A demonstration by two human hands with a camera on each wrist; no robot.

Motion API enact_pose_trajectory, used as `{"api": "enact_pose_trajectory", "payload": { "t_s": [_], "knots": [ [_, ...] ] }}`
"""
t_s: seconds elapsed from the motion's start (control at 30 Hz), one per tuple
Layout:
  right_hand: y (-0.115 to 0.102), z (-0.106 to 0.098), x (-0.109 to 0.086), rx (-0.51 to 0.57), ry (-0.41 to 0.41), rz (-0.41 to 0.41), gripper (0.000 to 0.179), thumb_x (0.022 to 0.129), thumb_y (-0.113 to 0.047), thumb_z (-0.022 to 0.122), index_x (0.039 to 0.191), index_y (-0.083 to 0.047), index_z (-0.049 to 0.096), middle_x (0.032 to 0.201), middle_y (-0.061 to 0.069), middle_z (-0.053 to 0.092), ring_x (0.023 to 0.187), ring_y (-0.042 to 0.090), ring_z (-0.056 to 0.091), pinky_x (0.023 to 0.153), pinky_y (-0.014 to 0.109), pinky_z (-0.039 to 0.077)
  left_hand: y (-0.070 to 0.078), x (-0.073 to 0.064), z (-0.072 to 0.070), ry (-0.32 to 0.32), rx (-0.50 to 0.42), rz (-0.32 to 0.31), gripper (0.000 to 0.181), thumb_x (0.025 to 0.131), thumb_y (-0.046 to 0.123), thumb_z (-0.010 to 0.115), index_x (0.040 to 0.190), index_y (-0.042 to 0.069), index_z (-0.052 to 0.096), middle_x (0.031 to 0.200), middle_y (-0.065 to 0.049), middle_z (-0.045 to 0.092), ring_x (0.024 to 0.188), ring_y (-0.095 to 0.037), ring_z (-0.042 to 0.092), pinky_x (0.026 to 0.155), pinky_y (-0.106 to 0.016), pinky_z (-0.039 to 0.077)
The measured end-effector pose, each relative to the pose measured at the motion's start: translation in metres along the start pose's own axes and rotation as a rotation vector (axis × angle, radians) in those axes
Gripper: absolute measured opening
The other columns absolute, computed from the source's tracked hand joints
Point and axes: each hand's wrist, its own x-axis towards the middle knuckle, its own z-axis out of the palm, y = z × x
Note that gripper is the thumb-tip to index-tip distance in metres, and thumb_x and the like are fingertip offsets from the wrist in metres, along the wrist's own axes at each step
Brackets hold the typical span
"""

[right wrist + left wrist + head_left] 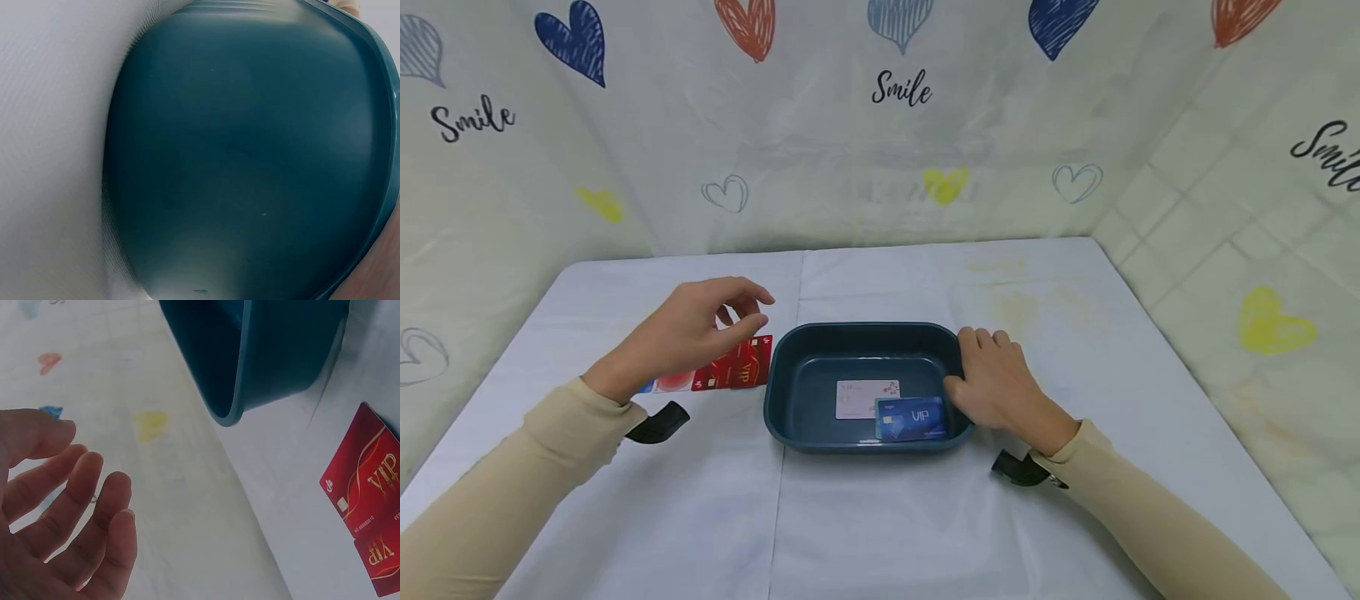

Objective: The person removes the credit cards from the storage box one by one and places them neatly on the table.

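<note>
A dark teal rectangular tray (805,396) stands on the white-covered table. Inside it lie a pale pink card (856,400) and a blue VIP card (917,423), which overlaps the pale one's corner. My right hand (1003,379) grips the tray's right end, thumb over the rim. The right wrist view is mostly filled by the tray's outer wall (250,150). To the left, my left hand (700,325) hovers above a row of cards, its fingers loosely bent and nothing between them. Red VIP cards (359,469) show at the right of the left wrist view.
The card row continues left under my left hand with a pinkish card (674,382) and a bit of blue, partly hidden by the wrist. Its right end lies close beside the tray. A pale curtain (820,150) printed with hearts and "Smile" hangs behind the table.
</note>
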Motion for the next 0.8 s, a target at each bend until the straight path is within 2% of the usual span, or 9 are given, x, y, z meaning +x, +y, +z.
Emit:
{"api": "enact_pose_trajectory", "payload": {
  "t_s": [0.3,0.5,0.8],
  "knots": [
    [0.000,-0.001,0.000,0.006,-0.004,0.002,0.029,0.090,-0.024,0.050,0.108,-0.001,0.049,0.095,0.013,0.052,0.090,0.032,0.040,0.076,0.041,0.031,0.013,0.008,0.007,-0.007,-0.032,0.020,0.024,0.096,0.014,0.071,0.121,0.011,0.071,0.103,-0.002,0.076,0.093,-0.015,0.068,0.083,-0.039,0.060],
    [0.001,0.000,0.000,0.004,-0.001,0.006,0.028,0.090,-0.024,0.050,0.107,-0.002,0.049,0.094,0.012,0.052,0.089,0.031,0.040,0.076,0.041,0.031,0.023,0.016,0.015,-0.017,-0.065,0.074,0.024,0.097,0.014,0.070,0.121,0.011,0.071,0.103,-0.001,0.075,0.094,-0.014,0.067,0.083,-0.039,0.060],
    [0.000,0.000,0.001,0.002,0.000,0.006,0.031,0.091,-0.025,0.051,0.111,-0.001,0.050,0.096,0.013,0.053,0.090,0.032,0.041,0.077,0.041,0.032,0.034,0.025,0.021,-0.024,-0.095,0.114,0.022,0.098,0.017,0.070,0.119,0.013,0.072,0.102,0.001,0.074,0.094,-0.012,0.066,0.083,-0.037,0.059]
  ]
}}
